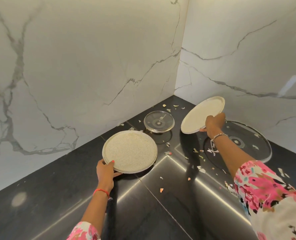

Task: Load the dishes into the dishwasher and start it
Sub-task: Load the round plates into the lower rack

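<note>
Two cream plates: the left hand [107, 172] pinches the speckled plate [130, 151] by its near rim, low over the black counter [40, 196]; the right hand [213, 122] grips the tilted plate [200, 115], lifted. Two glass lids: the small lid [158, 121] lies beyond the left hand, the large lid [247, 141] below the right wrist.

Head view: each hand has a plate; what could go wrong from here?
The right hand pinches the tilted plate by one edge; it could slip and strike the large glass lid nearby. The left hand holds the speckled plate by its near rim alone, so it might tip.
</note>
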Demonstrator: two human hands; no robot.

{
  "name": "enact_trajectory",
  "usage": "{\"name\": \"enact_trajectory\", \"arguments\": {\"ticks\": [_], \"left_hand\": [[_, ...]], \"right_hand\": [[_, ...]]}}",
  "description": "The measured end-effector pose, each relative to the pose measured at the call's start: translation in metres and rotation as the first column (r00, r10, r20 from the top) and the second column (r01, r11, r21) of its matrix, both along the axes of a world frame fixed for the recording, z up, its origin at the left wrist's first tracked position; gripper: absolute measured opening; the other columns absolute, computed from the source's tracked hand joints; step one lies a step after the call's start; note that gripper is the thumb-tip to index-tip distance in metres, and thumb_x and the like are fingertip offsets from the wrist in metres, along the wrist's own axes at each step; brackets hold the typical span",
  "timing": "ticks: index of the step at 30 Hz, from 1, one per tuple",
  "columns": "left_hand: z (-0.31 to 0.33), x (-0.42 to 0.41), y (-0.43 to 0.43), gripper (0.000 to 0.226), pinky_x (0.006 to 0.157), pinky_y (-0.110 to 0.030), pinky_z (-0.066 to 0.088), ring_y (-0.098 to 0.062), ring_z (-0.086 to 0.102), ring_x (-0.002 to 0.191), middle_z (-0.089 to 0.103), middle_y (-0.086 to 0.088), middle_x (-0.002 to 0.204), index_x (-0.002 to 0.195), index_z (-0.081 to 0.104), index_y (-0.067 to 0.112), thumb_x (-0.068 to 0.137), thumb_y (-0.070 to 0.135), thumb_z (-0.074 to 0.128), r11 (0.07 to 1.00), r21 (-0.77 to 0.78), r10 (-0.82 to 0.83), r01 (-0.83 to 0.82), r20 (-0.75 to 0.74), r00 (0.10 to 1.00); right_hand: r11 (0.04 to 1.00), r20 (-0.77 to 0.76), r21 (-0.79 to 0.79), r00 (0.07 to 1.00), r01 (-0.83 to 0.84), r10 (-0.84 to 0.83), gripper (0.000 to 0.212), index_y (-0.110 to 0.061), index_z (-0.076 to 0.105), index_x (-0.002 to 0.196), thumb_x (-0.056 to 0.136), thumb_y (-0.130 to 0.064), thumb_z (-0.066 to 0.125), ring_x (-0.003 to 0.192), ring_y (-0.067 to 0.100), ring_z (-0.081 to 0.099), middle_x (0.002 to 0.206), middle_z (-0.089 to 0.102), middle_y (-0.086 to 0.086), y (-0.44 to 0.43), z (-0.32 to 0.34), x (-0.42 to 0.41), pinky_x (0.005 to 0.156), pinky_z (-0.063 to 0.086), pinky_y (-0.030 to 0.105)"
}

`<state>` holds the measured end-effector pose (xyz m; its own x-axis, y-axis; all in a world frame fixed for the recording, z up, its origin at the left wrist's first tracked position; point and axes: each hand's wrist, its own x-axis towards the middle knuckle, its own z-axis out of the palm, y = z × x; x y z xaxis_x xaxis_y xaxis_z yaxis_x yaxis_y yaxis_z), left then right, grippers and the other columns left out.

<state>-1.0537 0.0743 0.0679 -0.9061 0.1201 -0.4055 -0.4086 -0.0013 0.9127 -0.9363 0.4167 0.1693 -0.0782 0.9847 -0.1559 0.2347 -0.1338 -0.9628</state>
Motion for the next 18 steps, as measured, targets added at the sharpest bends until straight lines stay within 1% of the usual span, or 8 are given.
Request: {"name": "enact_trajectory", "arguments": {"ticks": [2, 4, 7, 8, 10, 13, 16, 18], "left_hand": [[0.008, 0.011, -0.008, 0.045, 0.07, -0.042, 0.053, -0.037, 0.049, 0.117, 0.041, -0.014, 0.136, 0.136, 0.033, 0.008, 0.093, 0.002, 0.046, 1.0, 0.03, 0.003, -0.003, 0.015, 1.0], [0.016, 0.026, -0.02, 0.046, 0.069, -0.044, 0.052, -0.036, 0.047, 0.118, 0.04, -0.013, 0.137, 0.137, 0.032, 0.009, 0.093, 0.001, 0.045, 0.998, 0.063, -0.01, 0.008, 0.018, 1.0], [0.026, 0.052, -0.035, 0.044, 0.071, -0.046, 0.052, -0.036, 0.046, 0.12, 0.04, -0.011, 0.136, 0.137, 0.032, 0.01, 0.095, 0.004, 0.043, 0.996, 0.092, -0.025, 0.022, 0.031, 0.999], [0.03, 0.064, -0.04, 0.042, 0.072, -0.047, 0.051, -0.035, 0.046, 0.12, 0.041, -0.01, 0.134, 0.136, 0.032, 0.011, 0.096, 0.007, 0.041, 0.996, 0.086, -0.021, 0.018, 0.03, 0.999], [0.035, 0.088, -0.047, 0.036, 0.075, -0.048, 0.05, -0.034, 0.048, 0.116, 0.045, -0.011, 0.129, 0.133, 0.035, 0.01, 0.098, 0.013, 0.038, 0.998, 0.067, 0.005, -0.005, -0.002, 1.0], [0.034, 0.121, -0.063, 0.029, 0.078, -0.041, 0.045, -0.029, 0.048, 0.102, 0.048, -0.016, 0.122, 0.123, 0.042, 0.004, 0.098, 0.019, 0.036, 0.997, 0.006, 0.074, -0.074, -0.07, 0.995], [0.03, 0.152, -0.087, 0.024, 0.076, -0.039, 0.041, -0.024, 0.046, 0.092, 0.051, -0.018, 0.115, 0.109, 0.046, 0.002, 0.098, 0.022, 0.038, 0.996, -0.038, 0.077, -0.084, -0.153, 0.985], [0.028, 0.172, -0.101, 0.029, 0.075, -0.039, 0.041, -0.023, 0.046, 0.091, 0.051, -0.014, 0.106, 0.111, 0.048, -0.002, 0.097, 0.022, 0.039, 0.995, -0.074, 0.053, -0.068, -0.188, 0.981]], "right_hand": [[0.999, -0.024, -0.028, 0.999, 0.022, -0.022, 0.045, -0.007, 0.033, 0.134, 0.091, 0.003, 0.043, 0.12, 0.037, 0.048, 0.138, 0.042, 0.012, -0.008, 0.008, 0.018, 0.077, 0.054, 0.055], [0.997, -0.087, -0.078, 0.996, 0.027, -0.033, 0.044, -0.008, 0.033, 0.135, 0.093, 0.0, 0.04, 0.117, 0.037, 0.051, 0.138, 0.044, 0.011, -0.02, 0.016, 0.041, 0.069, 0.056, 0.053], [0.989, -0.195, -0.14, 0.978, 0.05, -0.077, 0.044, -0.008, 0.033, 0.137, 0.094, -0.003, 0.034, 0.105, 0.033, 0.058, 0.132, 0.05, 0.011, -0.043, 0.022, 0.079, 0.051, 0.058, 0.041], [0.986, -0.234, -0.151, 0.967, 0.067, -0.102, 0.044, -0.008, 0.032, 0.138, 0.094, -0.004, 0.032, 0.099, 0.03, 0.059, 0.13, 0.051, 0.012, -0.053, 0.023, 0.094, 0.051, 0.057, 0.036], [0.984, -0.272, -0.155, 0.953, 0.092, -0.132, 0.044, -0.006, 0.029, 0.14, 0.096, -0.007, 0.028, 0.095, 0.025, 0.056, 0.131, 0.049, 0.014, -0.077, 0.023, 0.123, 0.061, 0.054, 0.032], [0.976, -0.277, -0.146, 0.94, 0.162, -0.198, 0.043, -0.002, 0.03, 0.139, 0.099, -0.015, 0.037, 0.115, 0.028, 0.052, 0.136, 0.046, 0.014, -0.115, 0.02, 0.168, 0.085, 0.047, 0.03], [0.97, -0.297, -0.176, 0.93, 0.17, -0.217, 0.05, 0.001, 0.037, 0.134, 0.092, -0.018, 0.057, 0.115, 0.028, 0.053, 0.132, 0.051, 0.013, -0.154, 0.014, 0.217, 0.089, 0.046, 0.032], [0.964, -0.314, -0.222, 0.925, 0.147, -0.214, 0.054, 0.002, 0.04, 0.13, 0.085, -0.015, 0.065, 0.107, 0.026, 0.055, 0.129, 0.052, 0.013, -0.178, 0.009, 0.248, 0.088, 0.049, 0.035]]}}
